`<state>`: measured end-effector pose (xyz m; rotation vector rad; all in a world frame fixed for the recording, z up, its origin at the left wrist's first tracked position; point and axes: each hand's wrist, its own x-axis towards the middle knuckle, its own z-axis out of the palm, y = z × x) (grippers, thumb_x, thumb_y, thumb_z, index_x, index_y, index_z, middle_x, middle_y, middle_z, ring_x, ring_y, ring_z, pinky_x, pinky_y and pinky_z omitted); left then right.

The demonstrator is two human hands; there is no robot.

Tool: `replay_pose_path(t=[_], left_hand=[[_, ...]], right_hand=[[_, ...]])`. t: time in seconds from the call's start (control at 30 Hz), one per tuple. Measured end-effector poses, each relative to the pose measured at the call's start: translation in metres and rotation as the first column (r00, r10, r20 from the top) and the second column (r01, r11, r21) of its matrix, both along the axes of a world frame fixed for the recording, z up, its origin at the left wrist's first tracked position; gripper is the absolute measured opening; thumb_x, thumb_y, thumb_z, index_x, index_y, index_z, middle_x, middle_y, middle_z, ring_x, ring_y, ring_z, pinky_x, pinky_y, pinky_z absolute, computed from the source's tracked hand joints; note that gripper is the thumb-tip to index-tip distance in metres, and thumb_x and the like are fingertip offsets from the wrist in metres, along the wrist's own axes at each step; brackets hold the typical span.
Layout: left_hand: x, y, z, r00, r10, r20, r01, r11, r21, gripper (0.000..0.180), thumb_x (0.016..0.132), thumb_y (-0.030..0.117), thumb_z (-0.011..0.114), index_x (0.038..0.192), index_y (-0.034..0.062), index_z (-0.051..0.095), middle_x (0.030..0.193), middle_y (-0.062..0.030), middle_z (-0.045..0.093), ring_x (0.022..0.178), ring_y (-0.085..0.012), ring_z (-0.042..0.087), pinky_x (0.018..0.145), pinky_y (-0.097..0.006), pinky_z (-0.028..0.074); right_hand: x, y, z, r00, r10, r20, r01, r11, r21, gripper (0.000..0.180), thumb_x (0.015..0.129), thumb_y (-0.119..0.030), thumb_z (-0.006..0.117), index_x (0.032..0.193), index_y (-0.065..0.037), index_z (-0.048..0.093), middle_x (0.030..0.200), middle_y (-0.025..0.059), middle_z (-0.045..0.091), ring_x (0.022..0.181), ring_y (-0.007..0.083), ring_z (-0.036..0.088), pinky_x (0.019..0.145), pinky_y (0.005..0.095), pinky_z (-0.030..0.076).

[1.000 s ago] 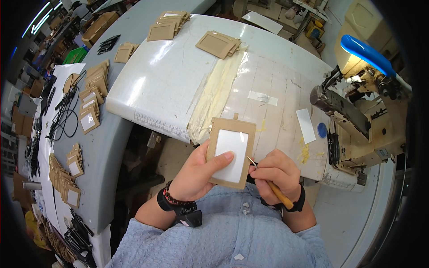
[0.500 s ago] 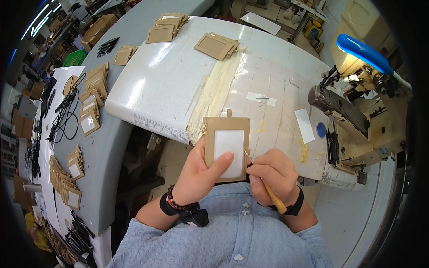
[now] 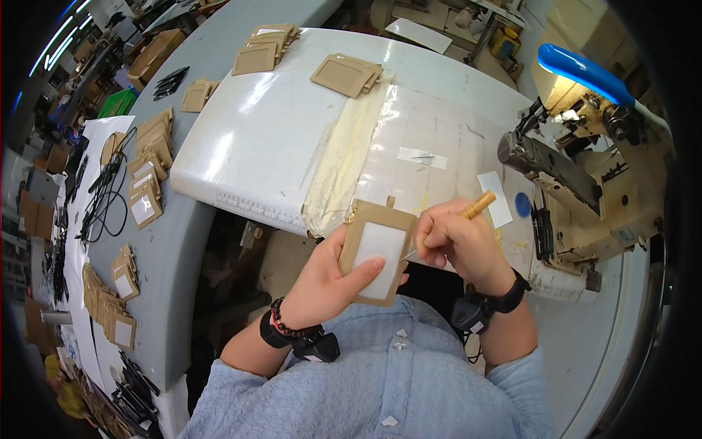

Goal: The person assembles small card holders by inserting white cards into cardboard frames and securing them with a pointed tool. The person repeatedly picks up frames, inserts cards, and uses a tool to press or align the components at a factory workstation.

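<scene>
Tan card holder [image 3: 376, 251] pinched upright in left hand [image 3: 329, 282] | right hand [image 3: 453, 241] grips wooden-handled awl [image 3: 477, 205], tip at holder's edge

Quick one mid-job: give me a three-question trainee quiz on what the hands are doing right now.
1. True or false: the left hand holds the tan card holder with its clear window facing up.
2. What does the right hand grip?
A. scissors
B. a wooden-handled tool
C. a tape roll
3. Fill in: the tool's thin metal tip meets the holder's ____ edge.

Key: 1 true; 2 B; 3 right
</scene>
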<state>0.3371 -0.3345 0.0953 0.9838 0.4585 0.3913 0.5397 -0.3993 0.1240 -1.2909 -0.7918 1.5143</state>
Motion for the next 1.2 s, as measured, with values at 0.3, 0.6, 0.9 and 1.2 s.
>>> replay_pose_path(t=[0.3,0.6,0.9,1.2], left_hand=[[0.002,0.009,-0.009,0.999,-0.037,-0.028,0.038,0.997,0.062,0.045,0.088,0.003,0.059,0.128,-0.0027,0.041,0.115,-0.0159,0.06,0.098,-0.0262,0.066,0.085,-0.036,0.056],[0.002,0.018,-0.015,0.995,-0.081,-0.065,0.069,0.983,-0.17,0.046,0.084,0.001,0.063,0.126,-0.0008,0.045,0.109,-0.0121,0.062,0.095,-0.0227,0.066,0.083,-0.035,0.055],[0.0,0.016,-0.009,0.998,-0.016,0.058,0.032,0.956,-0.29,0.042,0.085,0.003,0.063,0.123,-0.0001,0.047,0.105,-0.0114,0.063,0.095,-0.0203,0.065,0.083,-0.033,0.053],[-0.002,0.015,0.001,1.0,0.018,0.015,-0.015,0.978,-0.208,0.047,0.082,0.003,0.065,0.125,0.0,0.045,0.106,-0.0137,0.063,0.093,-0.0199,0.065,0.085,-0.035,0.054]], right_hand=[[-0.007,0.01,-0.013,0.97,-0.17,-0.176,0.116,0.953,-0.281,0.019,0.074,-0.009,0.047,0.062,0.003,0.056,0.053,0.0091,0.05,0.04,0.0135,0.041,0.038,0.0271,0.035],[-0.017,-0.005,-0.007,0.97,-0.213,0.121,0.197,0.972,0.13,0.015,0.082,-0.01,0.051,0.076,0.001,0.06,0.063,0.0056,0.056,0.049,0.0081,0.049,0.045,0.0202,0.04],[-0.024,-0.028,-0.012,0.787,-0.267,0.556,-0.255,0.68,0.688,0.015,0.073,0.002,0.057,0.087,0.002,0.064,0.083,0.0117,0.058,0.07,0.0191,0.057,0.065,0.0277,0.048],[-0.029,-0.022,-0.012,0.762,-0.236,0.603,-0.335,0.654,0.679,0.013,0.07,0.003,0.057,0.083,0.003,0.062,0.081,0.0129,0.057,0.071,0.0231,0.057,0.078,0.0347,0.054]])
